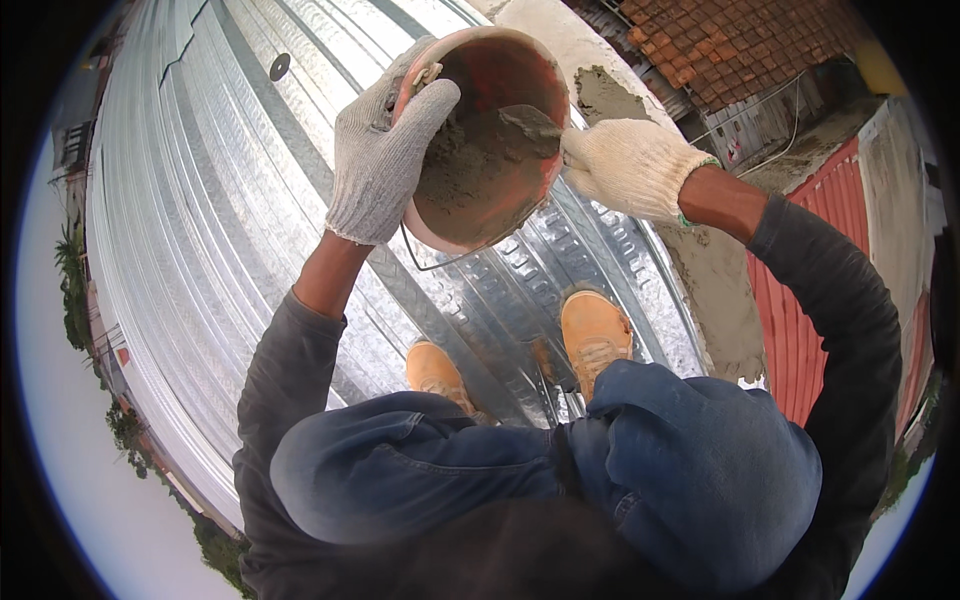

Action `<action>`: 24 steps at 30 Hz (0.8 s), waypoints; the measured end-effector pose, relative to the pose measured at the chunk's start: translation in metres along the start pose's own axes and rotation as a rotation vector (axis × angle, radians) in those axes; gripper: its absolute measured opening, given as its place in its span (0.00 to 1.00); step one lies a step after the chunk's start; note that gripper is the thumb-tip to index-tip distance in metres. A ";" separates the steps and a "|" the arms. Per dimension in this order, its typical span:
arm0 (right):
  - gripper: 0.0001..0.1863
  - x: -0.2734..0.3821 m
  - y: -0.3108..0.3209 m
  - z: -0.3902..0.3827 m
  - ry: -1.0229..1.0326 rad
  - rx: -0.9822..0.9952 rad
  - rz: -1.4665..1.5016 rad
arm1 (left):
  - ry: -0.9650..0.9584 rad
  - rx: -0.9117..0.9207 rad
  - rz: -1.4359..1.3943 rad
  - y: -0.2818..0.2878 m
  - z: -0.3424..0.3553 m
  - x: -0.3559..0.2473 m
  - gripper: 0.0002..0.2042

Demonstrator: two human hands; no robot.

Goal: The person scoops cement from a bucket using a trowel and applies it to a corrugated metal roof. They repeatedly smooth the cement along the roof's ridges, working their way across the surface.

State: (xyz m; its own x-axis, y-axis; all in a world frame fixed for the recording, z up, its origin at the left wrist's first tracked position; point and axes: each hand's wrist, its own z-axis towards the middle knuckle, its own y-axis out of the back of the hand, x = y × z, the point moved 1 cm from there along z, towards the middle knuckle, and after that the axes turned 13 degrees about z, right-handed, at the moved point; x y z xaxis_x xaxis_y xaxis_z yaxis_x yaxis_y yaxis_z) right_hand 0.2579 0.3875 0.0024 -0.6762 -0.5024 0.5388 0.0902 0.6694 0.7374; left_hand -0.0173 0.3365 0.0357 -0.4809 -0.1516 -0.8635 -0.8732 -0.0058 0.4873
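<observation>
My left hand, in a pale knit work glove, grips the left rim of a tilted bucket with a pinkish-red inside, a pale rim and a wire handle hanging below. Grey wet mortar lies in the bucket. A mortar-coated trowel blade is inside at the right. My right hand, in a cream knit glove, is closed on the trowel, whose handle is hidden in my fingers, just outside the bucket's right rim.
My orange boots stand on a corrugated silver metal roof. Along the right runs a ledge smeared with mortar, with red metal sheeting beside it. A tiled roof is at upper right; trees line the far left.
</observation>
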 end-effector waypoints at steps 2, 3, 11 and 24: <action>0.23 0.013 -0.009 0.008 0.048 0.097 0.074 | -0.144 0.012 0.143 0.010 -0.005 0.015 0.29; 0.23 0.014 -0.016 0.013 0.093 0.107 0.135 | -0.290 -0.047 0.308 0.014 -0.007 0.025 0.30; 0.24 0.045 -0.060 0.011 0.064 0.078 0.711 | 0.012 -0.118 -0.199 0.031 0.003 0.029 0.28; 0.19 0.045 -0.037 -0.083 -0.370 -0.123 1.122 | 0.112 -0.080 -0.110 0.048 0.019 0.035 0.32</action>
State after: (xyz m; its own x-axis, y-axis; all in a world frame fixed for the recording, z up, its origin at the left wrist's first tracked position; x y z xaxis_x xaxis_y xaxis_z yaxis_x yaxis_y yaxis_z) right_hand 0.2854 0.2946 0.0334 -0.3428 0.5333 0.7734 0.8229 0.5676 -0.0266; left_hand -0.0779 0.3496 0.0269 -0.3674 -0.2549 -0.8945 -0.9088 -0.1061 0.4035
